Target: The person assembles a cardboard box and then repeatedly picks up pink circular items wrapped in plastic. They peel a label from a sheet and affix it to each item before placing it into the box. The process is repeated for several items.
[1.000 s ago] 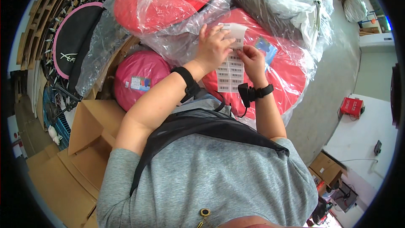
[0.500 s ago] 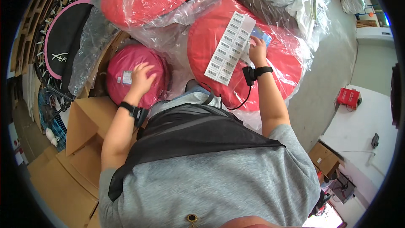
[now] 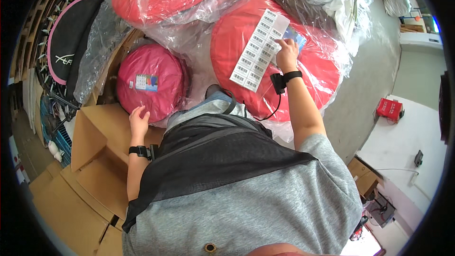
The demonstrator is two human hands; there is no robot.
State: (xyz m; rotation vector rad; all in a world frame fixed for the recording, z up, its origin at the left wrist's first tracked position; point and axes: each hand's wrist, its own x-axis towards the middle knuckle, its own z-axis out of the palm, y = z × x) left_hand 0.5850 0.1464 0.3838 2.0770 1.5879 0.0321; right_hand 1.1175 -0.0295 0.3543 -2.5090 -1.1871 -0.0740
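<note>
Label handling, seemingly: your left hand (image 3: 139, 123) open, empty; your right hand (image 3: 286, 56) at the right edge of the white paper label sheet (image 3: 257, 52), grip uncertain, over the red round plastic-wrapped bundle (image 3: 315, 78); next move calls for steadying it.

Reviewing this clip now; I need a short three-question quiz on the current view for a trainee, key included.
1. Multiple choice: which hand is at the sheet of barcode labels? (a) left only, (b) right only, (c) both.
2. True or false: the open cardboard box is on the person's right side.
3. Fill in: the black trampoline mat is edged in ____.

Key:
1: b. The right hand is at the sheet's edge; the left hand is by the dark pink round bag.
2: False; the open cardboard box is on the left.
3: pink.
</note>
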